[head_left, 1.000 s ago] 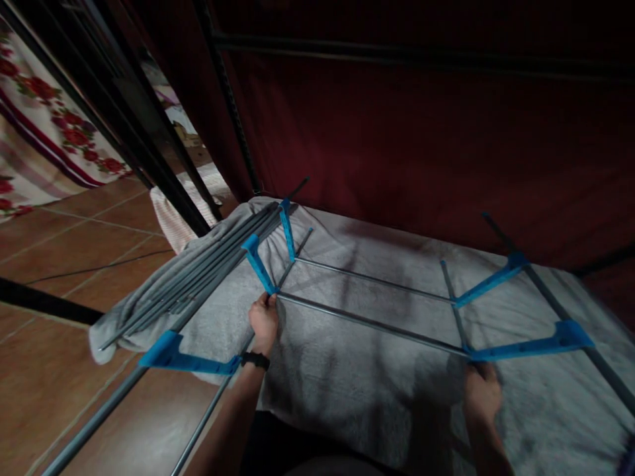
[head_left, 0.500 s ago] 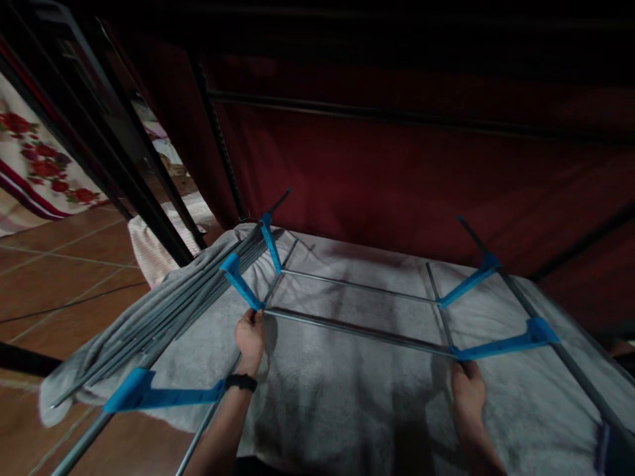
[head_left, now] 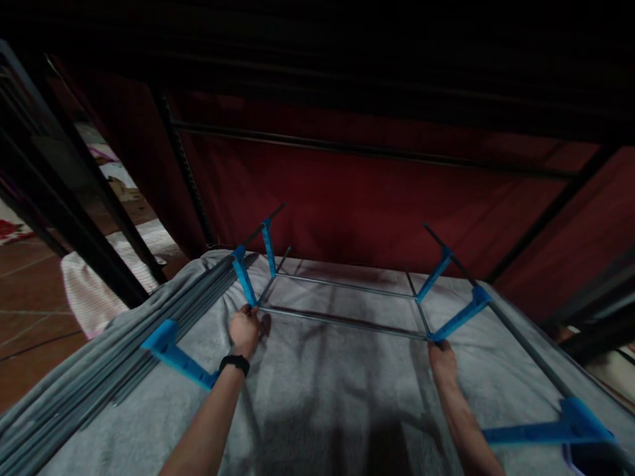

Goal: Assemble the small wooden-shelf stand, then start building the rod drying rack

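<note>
A rack frame of grey metal rods [head_left: 342,322] and blue plastic connectors [head_left: 245,281] lies on a grey cloth [head_left: 317,390]. My left hand [head_left: 244,328], with a black wristband, grips the frame's left side at the corner where a rod meets a blue connector. My right hand [head_left: 441,360] grips the right side at the opposite blue connector [head_left: 459,317]. Both arms reach forward over the cloth. A bundle of loose grey rods [head_left: 114,363] lies along the cloth's left edge.
A dark red fabric wall [head_left: 347,198] with black bars stands close behind the frame. Black metal posts [head_left: 74,218] rise at the left. Tiled floor [head_left: 24,330] and a pale striped cloth [head_left: 94,291] show at far left. Another blue connector [head_left: 565,426] sits at lower right.
The view has moved forward and tilted up, showing more red wall. Both hands keep their grip on the frame, which now sits further from me, nearer the red wall.
</note>
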### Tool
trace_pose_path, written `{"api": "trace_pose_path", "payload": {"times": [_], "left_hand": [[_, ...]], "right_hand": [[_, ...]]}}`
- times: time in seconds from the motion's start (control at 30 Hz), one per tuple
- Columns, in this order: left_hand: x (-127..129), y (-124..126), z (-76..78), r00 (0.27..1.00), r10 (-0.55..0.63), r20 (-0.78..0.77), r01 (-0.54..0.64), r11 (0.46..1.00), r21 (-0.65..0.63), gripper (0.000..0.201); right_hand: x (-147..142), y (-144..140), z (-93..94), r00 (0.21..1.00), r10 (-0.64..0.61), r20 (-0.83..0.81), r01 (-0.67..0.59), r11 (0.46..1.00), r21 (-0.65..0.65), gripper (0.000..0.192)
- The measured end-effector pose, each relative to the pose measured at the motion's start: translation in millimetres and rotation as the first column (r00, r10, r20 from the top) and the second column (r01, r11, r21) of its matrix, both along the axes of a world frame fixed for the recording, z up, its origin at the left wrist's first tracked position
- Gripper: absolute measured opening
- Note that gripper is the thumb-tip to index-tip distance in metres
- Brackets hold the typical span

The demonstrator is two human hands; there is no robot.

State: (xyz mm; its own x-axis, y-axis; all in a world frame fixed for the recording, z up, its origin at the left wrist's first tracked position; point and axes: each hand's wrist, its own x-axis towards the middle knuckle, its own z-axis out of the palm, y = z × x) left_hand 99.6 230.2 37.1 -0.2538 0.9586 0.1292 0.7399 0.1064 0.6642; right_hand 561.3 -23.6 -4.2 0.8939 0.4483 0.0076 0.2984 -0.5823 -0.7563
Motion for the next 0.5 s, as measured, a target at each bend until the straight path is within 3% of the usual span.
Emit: {"api": "trace_pose_path", "payload": {"times": [0.33,0.5], "left_hand": [[18,8,-28.8,0.998,-0.04,-0.044,0.037,0.997,-0.062,0.027],[23,6,-41.1,0.998,-0.046,-0.046,0.043,0.997,-0.059,0.028]], "right_hand": [[20,25,-17.5,0.999,-0.038,0.011,0.038,0.996,-0.08,0.049],[29,21,-33.0,0.999,0.022,0.036,-0.02,0.998,-0.052,0.048]]}}
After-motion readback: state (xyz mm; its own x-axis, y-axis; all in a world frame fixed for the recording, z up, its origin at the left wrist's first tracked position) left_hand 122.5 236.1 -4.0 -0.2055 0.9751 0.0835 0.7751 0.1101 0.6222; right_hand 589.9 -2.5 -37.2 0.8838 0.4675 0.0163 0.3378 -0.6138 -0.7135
